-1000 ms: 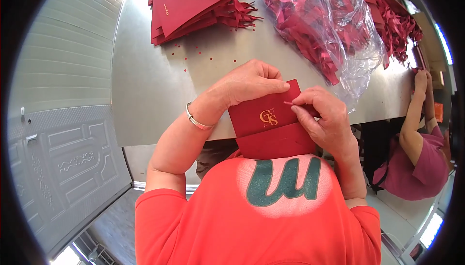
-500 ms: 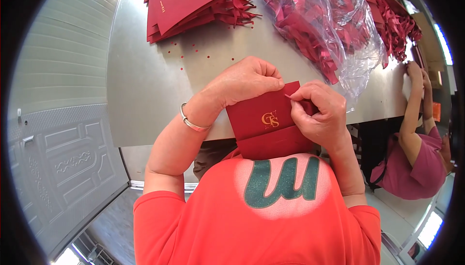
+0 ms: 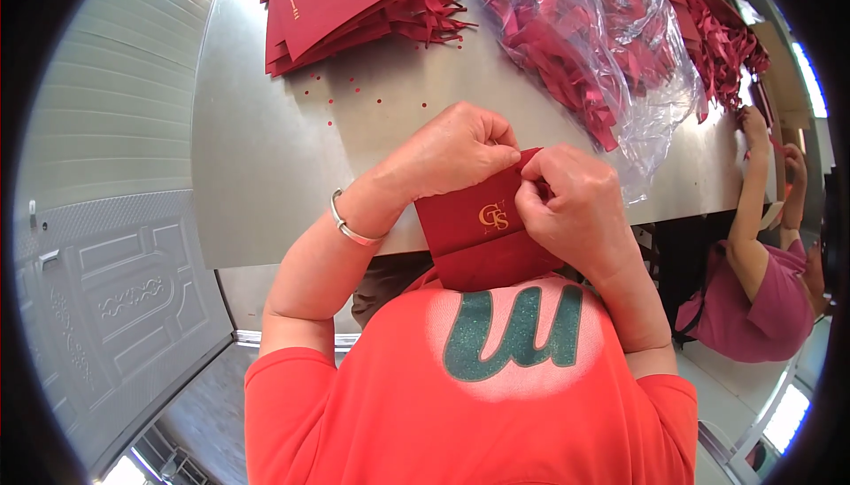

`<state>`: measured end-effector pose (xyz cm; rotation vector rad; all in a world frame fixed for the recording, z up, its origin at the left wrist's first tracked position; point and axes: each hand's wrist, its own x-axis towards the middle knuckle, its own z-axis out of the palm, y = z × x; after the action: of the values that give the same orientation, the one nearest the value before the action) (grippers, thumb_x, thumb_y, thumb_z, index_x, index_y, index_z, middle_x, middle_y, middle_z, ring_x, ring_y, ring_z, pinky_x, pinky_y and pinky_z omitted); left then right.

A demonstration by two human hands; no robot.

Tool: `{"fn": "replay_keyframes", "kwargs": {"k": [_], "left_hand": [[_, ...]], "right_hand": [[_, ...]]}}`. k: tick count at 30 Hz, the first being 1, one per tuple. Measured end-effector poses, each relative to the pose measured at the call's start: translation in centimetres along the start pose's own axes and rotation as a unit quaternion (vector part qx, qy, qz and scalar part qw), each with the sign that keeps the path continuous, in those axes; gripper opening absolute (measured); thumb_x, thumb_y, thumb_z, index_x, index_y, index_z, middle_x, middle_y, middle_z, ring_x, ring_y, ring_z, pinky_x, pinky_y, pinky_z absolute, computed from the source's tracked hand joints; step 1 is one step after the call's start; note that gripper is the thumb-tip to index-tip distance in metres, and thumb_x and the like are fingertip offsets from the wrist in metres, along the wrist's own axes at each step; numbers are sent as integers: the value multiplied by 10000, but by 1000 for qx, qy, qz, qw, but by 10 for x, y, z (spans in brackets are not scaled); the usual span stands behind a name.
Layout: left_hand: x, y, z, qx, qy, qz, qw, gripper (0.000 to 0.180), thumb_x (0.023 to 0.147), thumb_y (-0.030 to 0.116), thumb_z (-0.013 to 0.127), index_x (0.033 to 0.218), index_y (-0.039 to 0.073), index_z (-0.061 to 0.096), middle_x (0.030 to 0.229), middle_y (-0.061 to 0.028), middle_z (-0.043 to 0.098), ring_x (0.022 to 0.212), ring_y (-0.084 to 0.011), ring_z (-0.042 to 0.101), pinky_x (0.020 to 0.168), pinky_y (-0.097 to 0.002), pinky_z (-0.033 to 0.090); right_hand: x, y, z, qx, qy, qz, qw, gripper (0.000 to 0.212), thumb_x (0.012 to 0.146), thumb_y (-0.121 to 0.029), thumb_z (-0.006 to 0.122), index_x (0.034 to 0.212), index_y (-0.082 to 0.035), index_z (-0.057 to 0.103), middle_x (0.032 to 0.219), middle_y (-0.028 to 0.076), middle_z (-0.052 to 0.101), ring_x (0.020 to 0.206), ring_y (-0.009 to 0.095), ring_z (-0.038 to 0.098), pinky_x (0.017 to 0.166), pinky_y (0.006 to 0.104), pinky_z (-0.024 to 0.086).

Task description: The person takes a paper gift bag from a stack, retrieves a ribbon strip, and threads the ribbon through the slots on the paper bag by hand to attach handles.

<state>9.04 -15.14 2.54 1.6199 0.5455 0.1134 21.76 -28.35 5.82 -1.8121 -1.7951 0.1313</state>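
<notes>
A dark red paper bag with a gold emblem is held close in front of my chest, at the table's near edge. A crease crosses it below the emblem. My left hand is closed, thumb and forefinger pinching the bag's far edge. My right hand is closed over the bag's right side, its fingertips pinched at the far right corner on a red ribbon. Most of that ribbon is hidden behind the fingers, as is the bag's right edge.
Stacked red bags with ribbon handles lie at the far left of the metal table. Small red paper dots are scattered nearby. A clear plastic bag holds red ribbons. At right, a co-worker handles something red.
My right hand has moved slightly left and turned over the bag, hiding the ribbon loop seen before. My left hand keeps its pinch. The co-worker's hands have moved apart.
</notes>
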Motion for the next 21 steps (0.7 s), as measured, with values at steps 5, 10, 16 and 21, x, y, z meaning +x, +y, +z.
{"fn": "replay_keyframes", "kwargs": {"k": [5,10,16,21], "left_hand": [[1,3,0,31,15,31,999,145,854,95,626,810,-40,656,658,-63,627,623,-68,522,572,-272,451],[-2,1,1,58,19,40,997,121,878,70,612,827,-33,650,653,-1,617,626,-34,489,566,-237,435],[-4,3,-5,63,4,37,997,104,840,17,577,863,-33,665,708,-31,657,676,-43,551,606,-231,459],[-6,4,0,39,-24,7,999,147,807,-18,556,911,-46,656,745,-17,665,690,-46,565,602,-224,461]], "right_hand": [[8,-12,6,-64,-38,37,997,55,702,-16,625,722,-23,575,702,140,601,659,336,609,588,421,499],[11,-7,12,-66,-32,56,996,44,706,-34,627,725,-16,591,697,153,607,676,347,617,602,431,501],[12,7,9,54,-27,83,995,76,705,-57,673,740,-3,632,683,163,623,691,333,641,619,391,508],[2,16,1,95,-52,128,986,176,674,-49,743,808,5,642,760,124,633,705,290,642,639,357,504]]}}
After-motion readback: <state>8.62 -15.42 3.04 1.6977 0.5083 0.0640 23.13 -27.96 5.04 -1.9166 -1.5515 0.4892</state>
